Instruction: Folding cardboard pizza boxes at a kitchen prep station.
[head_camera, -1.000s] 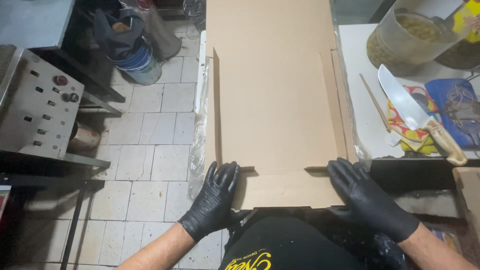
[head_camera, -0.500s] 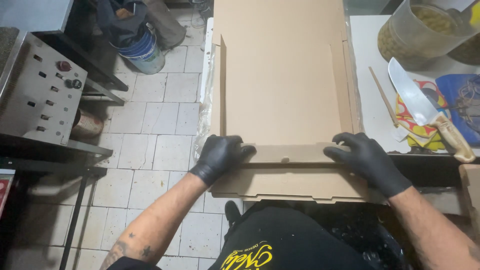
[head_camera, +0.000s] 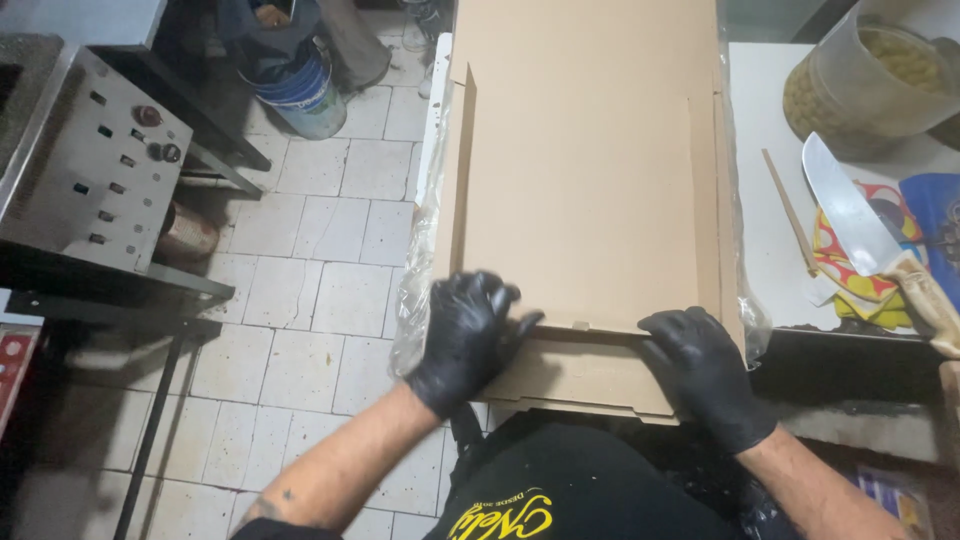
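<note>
At six o'clock of the head view, I see my left hand and right hand, both black-gloved, pressed flat with fingers spread on the near flap of the flat cardboard box, which fills the centre and runs up to twelve o'clock. Even pressure along the crease would keep the fold square. At two o'clock, a clear tub holds yellowish pieces; a knife lies beside it. At eleven o'clock, a blue bucket holds dark cloth.

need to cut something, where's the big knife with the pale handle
In the head view, the large steel knife with the pale handle lies at the far right on a colourful printed cloth, below the clear plastic tub, right of the flat cardboard box.
</note>
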